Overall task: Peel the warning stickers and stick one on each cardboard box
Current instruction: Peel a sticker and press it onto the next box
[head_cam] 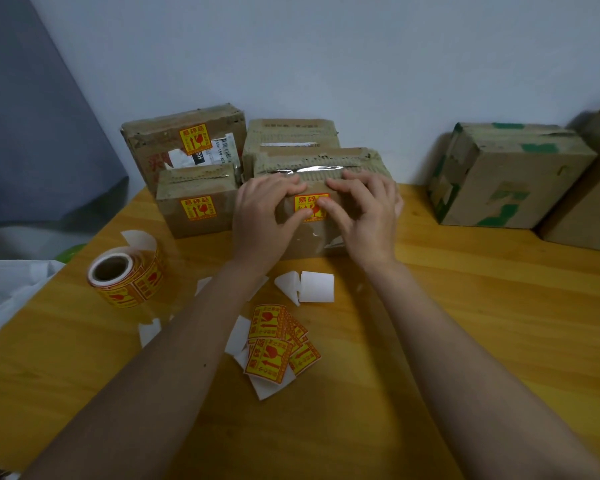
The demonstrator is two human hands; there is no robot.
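A brown cardboard box [312,237] stands in the middle of the wooden table. A yellow and red warning sticker [309,202] lies on its front face. My left hand [264,209] and my right hand [368,213] rest on the box, thumbs pressing the sticker flat. A small box [194,216] to the left carries a sticker [197,208]; so does the bigger box [174,140] behind it. Another box [291,133] stands behind the middle one. A sticker roll [125,277] lies at the left. Loose cut stickers [278,341] lie near me.
White backing papers [312,287] are scattered on the table [465,323]. Two larger cardboard boxes [506,174] with green tape marks stand at the right against the wall. A white plastic bag [11,289] lies past the table's left edge.
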